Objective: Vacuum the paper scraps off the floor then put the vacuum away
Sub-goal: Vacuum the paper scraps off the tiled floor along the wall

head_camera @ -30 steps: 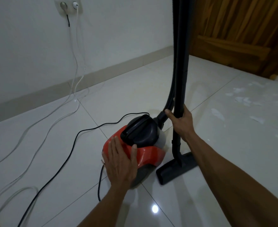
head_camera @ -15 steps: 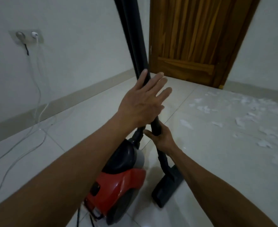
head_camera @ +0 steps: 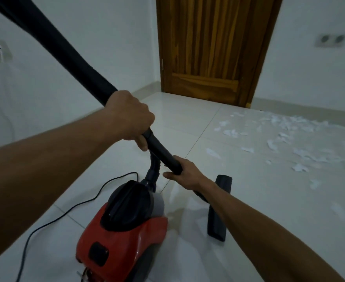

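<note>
The black wand [head_camera: 161, 151] is clasped by both hands: the left hand [head_camera: 127, 117] is closed around it higher up, the right hand [head_camera: 186, 176] lower down, each grip clamped on the tube. The red vacuum [head_camera: 122, 231] (its black cord [head_camera: 66, 212] trailing left) is seen on the white tiled floor [head_camera: 259, 200] beneath them, the floor nozzle [head_camera: 218, 210] resting just beside it. Paper scraps [head_camera: 279, 135] are scattered well apart, near the wooden door [head_camera: 212, 49].

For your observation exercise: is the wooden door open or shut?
Shut: the wooden door sits flush in its frame, no gap visible.
</note>
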